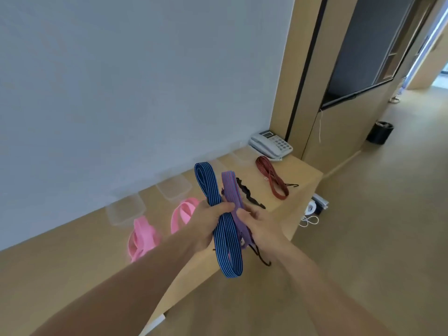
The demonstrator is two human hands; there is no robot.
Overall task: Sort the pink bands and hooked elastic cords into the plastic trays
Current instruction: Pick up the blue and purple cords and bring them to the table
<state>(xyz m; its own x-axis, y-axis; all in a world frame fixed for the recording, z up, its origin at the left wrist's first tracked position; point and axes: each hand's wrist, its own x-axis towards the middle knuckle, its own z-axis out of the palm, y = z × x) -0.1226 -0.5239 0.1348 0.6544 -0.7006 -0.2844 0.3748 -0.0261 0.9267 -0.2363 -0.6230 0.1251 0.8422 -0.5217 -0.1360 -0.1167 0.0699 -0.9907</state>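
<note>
My left hand (208, 221) grips a folded blue striped elastic cord (225, 248) held above the wooden counter. Beside it, my right hand (259, 226) pinches a purple elastic cord (231, 187) whose dark hooks hang below. Two bundles of pink bands lie on the counter: one (143, 238) at the left, another (183, 212) just behind my left hand. A red-brown hooked cord (272, 180) lies further right, and a black cord (247, 192) lies behind the held cords. Clear plastic trays (126, 212) (173, 189) stand along the wall.
A white desk telephone (271, 144) sits at the counter's far end by the wall. The counter edge drops off to the floor on the right, where a power strip with cables (315, 207) lies. A black bin (379, 132) stands on the floor further off.
</note>
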